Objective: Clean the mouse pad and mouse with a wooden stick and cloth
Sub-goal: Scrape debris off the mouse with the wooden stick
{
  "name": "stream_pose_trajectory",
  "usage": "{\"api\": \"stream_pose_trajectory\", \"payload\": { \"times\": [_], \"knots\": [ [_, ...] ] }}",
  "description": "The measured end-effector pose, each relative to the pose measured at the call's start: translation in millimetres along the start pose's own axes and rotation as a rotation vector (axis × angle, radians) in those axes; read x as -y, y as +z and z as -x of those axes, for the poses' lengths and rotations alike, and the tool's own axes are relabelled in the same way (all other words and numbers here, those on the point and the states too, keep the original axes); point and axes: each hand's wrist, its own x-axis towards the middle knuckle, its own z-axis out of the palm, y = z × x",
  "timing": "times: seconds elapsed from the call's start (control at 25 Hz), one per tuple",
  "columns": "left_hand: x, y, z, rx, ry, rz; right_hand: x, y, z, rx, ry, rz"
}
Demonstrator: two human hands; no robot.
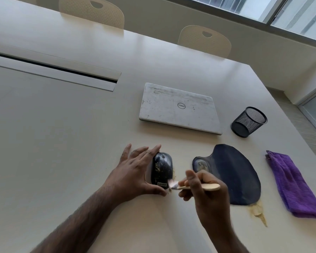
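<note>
A dark mouse (162,169) with yellowish crumbs on its top sits on the table. My left hand (133,173) holds it by the side, thumb at its near end and fingers spread along its far side. My right hand (204,190) pinches a wooden stick (205,187) with a small brush tip, and the blurred tip touches the mouse's near right corner. To the right lies the dark mouse pad (237,172), with dusty residue on its wrist rest. A folded purple cloth (294,185) lies further right.
A closed white laptop (179,108) lies beyond the mouse. A black mesh pen cup (248,122) stands at its right. Yellow crumbs (259,212) are spilled at the pad's near edge. The table edge (299,136) runs down the right side, and two chairs stand behind the far edge.
</note>
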Motion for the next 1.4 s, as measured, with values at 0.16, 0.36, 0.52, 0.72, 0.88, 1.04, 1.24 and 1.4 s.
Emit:
{"api": "stream_pose_trajectory", "payload": {
  "times": [0.16,0.36,0.52,0.72,0.88,1.04,1.24,1.4],
  "knots": [
    [-3,-2,1,-0.007,-0.008,0.009,1,-6,7,0.048,0.0,0.004],
    [0,-2,2,-0.016,0.0,0.008,-6,-17,26,-0.031,0.011,-0.031],
    [1,2,4,-0.149,-0.002,-0.002,-10,-45,31,-0.057,0.004,-0.033],
    [-32,19,20,-0.38,0.045,-0.112,-22,-94,24,-0.163,0.026,-0.054],
    [-108,55,-2,-0.281,0.07,-0.212,-40,-152,21,-0.171,0.032,-0.025],
    [-170,88,-60,-0.1,-0.015,-0.334,-61,-207,17,-0.169,0.042,-0.03],
    [-193,115,-125,-0.031,-0.111,-0.432,-84,-259,-8,-0.078,-0.014,0.067],
    [-202,125,-144,-0.008,-0.171,-0.467,-79,-295,-47,-0.153,-0.052,0.107]
  ]
}}
